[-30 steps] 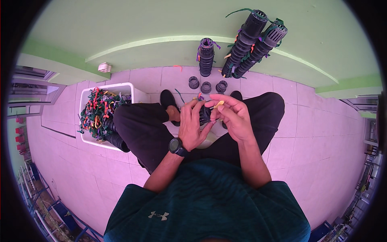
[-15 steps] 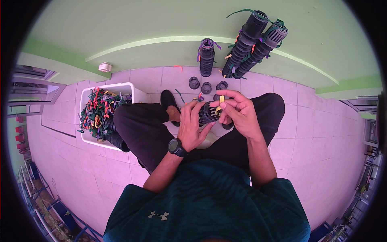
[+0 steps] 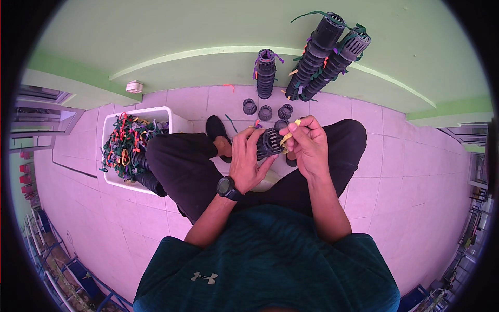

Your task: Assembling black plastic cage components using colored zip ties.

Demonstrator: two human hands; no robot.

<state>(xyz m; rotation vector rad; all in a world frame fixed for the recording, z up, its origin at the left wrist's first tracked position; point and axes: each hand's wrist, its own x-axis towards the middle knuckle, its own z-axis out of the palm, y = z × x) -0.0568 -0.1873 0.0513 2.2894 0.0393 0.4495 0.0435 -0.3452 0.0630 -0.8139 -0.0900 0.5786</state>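
Note:
Between my knees my left hand point(image 3: 246, 157) grips a black slotted net pot point(image 3: 270, 143), tipped on its side. My right hand point(image 3: 307, 146) pinches a yellow fabric strip point(image 3: 290, 133) between thumb and forefinger, just right of the pot. The strip's lower part reaches the pot's right end; exactly how it passes through the slots is too small to make out. Just beyond my hands, several small black net pots stand on the floor, among them one pot point(image 3: 250, 106) at the left and another pot point(image 3: 285, 111) at the right.
On my left, a white bin point(image 3: 174, 120) holds a heap of colourful fabric strips point(image 3: 126, 143) and black pots. Tall stacks of pots lean at the wall, one shorter stack point(image 3: 265, 75) and two longer ones, including the rightmost stack point(image 3: 338, 62). An orange strip point(image 3: 229, 86) lies by the wall.
My right hand has moved slightly right and away from the pot, drawing the yellow strip outward. The left hand keeps its hold on the pot.

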